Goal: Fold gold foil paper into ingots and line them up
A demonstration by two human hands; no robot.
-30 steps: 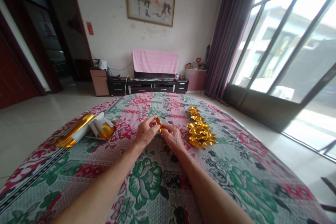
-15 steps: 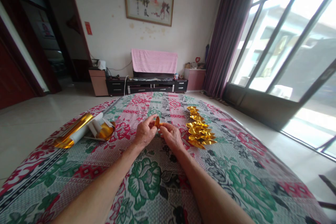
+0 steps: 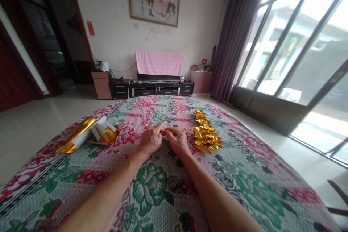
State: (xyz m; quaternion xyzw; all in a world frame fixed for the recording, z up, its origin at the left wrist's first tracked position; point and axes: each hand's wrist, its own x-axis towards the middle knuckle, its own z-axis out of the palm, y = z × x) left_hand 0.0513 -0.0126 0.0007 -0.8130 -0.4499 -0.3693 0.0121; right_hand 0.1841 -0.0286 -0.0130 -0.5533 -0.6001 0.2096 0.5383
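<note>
My left hand (image 3: pixel 151 138) and my right hand (image 3: pixel 176 139) meet over the middle of the flowered tablecloth (image 3: pixel 152 185). Between their fingertips is a small gold foil piece (image 3: pixel 163 133), mostly covered by the fingers. The left index finger points forward while the other left fingers pinch the piece. Folded gold foil pieces (image 3: pixel 208 136) stand in a stacked row to the right of my right hand. A gold foil roll (image 3: pixel 77 134) lies at the left, beside a white holder with more gold foil (image 3: pixel 108 136).
Beyond the table stands a low black cabinet (image 3: pixel 160 90) with a pink cloth (image 3: pixel 160 62) over something on it. A purple curtain (image 3: pixel 231 36) and large window panes are at the right. A dark object (image 3: pixel 338 192) shows at the lower right.
The gold piece between my hands stood upright and showed more; now the fingers cover most of it. My left index finger has stretched forward. The foil row and roll have not moved.
</note>
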